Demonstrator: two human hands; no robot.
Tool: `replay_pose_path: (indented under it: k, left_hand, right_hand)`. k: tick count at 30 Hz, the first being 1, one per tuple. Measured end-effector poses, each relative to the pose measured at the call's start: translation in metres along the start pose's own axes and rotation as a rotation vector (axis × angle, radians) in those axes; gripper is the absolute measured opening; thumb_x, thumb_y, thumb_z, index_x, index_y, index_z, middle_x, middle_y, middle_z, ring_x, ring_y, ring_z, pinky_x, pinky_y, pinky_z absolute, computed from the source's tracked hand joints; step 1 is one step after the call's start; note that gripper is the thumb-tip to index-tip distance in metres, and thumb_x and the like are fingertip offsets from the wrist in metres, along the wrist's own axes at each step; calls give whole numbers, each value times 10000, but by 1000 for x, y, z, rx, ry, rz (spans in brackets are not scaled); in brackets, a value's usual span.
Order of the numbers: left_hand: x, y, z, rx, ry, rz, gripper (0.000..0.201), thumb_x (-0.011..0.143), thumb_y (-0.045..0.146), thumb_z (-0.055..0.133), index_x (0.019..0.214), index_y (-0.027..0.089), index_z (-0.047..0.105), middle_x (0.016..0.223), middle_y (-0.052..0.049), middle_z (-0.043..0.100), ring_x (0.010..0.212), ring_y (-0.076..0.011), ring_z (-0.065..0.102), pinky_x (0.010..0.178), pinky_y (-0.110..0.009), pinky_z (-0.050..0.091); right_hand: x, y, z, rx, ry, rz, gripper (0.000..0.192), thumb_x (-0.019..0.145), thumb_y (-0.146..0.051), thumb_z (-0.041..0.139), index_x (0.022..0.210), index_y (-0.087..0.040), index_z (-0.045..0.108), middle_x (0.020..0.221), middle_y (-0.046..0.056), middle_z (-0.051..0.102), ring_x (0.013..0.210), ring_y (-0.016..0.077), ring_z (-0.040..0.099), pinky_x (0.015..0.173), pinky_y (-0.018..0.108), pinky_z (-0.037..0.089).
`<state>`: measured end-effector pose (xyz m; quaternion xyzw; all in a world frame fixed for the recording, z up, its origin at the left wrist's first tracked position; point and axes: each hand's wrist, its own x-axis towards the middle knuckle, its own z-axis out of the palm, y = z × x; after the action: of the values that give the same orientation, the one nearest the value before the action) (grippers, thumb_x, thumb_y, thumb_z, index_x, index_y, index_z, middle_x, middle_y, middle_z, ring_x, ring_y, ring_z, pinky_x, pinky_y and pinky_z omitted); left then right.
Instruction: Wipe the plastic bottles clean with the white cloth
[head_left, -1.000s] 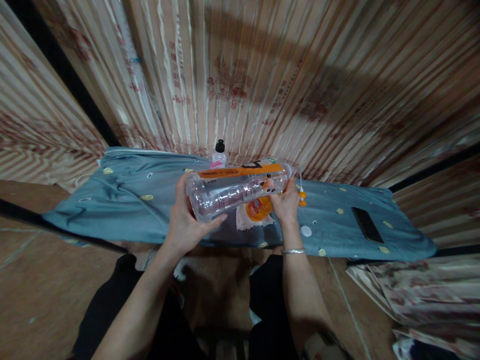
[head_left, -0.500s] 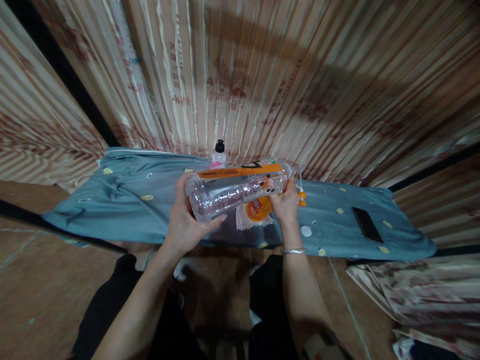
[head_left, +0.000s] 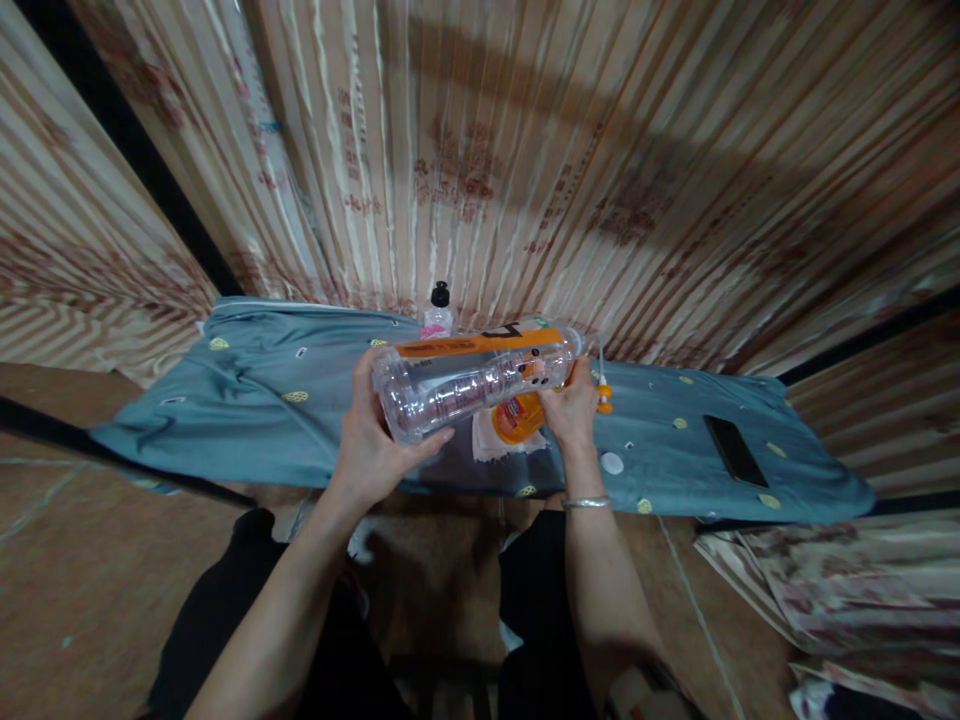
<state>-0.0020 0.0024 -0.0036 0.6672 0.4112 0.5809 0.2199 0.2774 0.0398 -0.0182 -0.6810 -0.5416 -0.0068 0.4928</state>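
Note:
Between both hands lies a large clear plastic bottle [head_left: 480, 372] with an orange and white label, held nearly sideways above the table. My left hand [head_left: 371, 440] grips its base end, thumb below and fingers round the far side. My right hand [head_left: 570, 405] closes on the neck end; some of its fingers are hidden behind the bottle. Under the bottle, an orange round container [head_left: 517, 418] rests on a white cloth [head_left: 499, 446], partly covered from view. Just right of my right hand is an orange and white pump top [head_left: 604, 395] with a thin tube.
A blue-grey patterned cloth covers the narrow table [head_left: 247, 400]. Behind the held bottle stands a small clear bottle [head_left: 438, 318] with a black cap. A white round cap [head_left: 612, 463] and a black phone [head_left: 735, 450] lie at the right. Striped curtains [head_left: 480, 180] hang behind the table.
Almost nothing differs: the view has shifted very slightly, and both hands keep the bottle in the same sideways position.

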Motion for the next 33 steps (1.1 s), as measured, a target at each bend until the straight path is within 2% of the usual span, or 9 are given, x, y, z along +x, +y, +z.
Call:
replay_pose_path:
  k: [8,15,24,30,33]
  left_hand:
    - [2,0,-2,16,-14,37,1083,678,649,914,1531,249,380,1342,-141,678,1183,-324,729,1020,-523,619]
    - [1,-2,0,21,5,37,1051,697,645,903,1522,245,390,1348,-150,658,1209,-340,716,1032,-524,614]
    - [1,-7,2,13,30,47,1068,668,646,922,1513,246,403,1328,-163,667,1161,-337,732,984,-524,632]
    - [2,-9,2,0,32,53,1067,662,654,922,1504,243,410,1313,-162,672,1136,-325,734,973,-529,633]
    - [3,-8,2,5,30,58,1044,671,653,916,1499,268,410,1298,-129,679,1109,-303,738,965,-528,635]
  right_hand:
    - [-1,-1,0,4,-9,1,470,818,-585,686,1082,-206,597,960,108,744,887,311,714,837,463,573]
    - [-1,1,1,-9,5,-1,473,778,-574,705,1062,-214,589,955,106,752,855,308,715,829,459,574]
    - [-1,6,2,-19,1,-30,519,814,-650,691,1084,-221,582,918,79,739,810,286,696,775,425,567]
    - [-1,6,3,-43,-8,-5,574,785,-631,744,1125,-199,580,962,110,747,891,321,719,800,445,576]
    - [-1,4,3,-38,-20,1,591,786,-640,744,1132,-189,581,975,121,751,912,327,723,815,454,577]
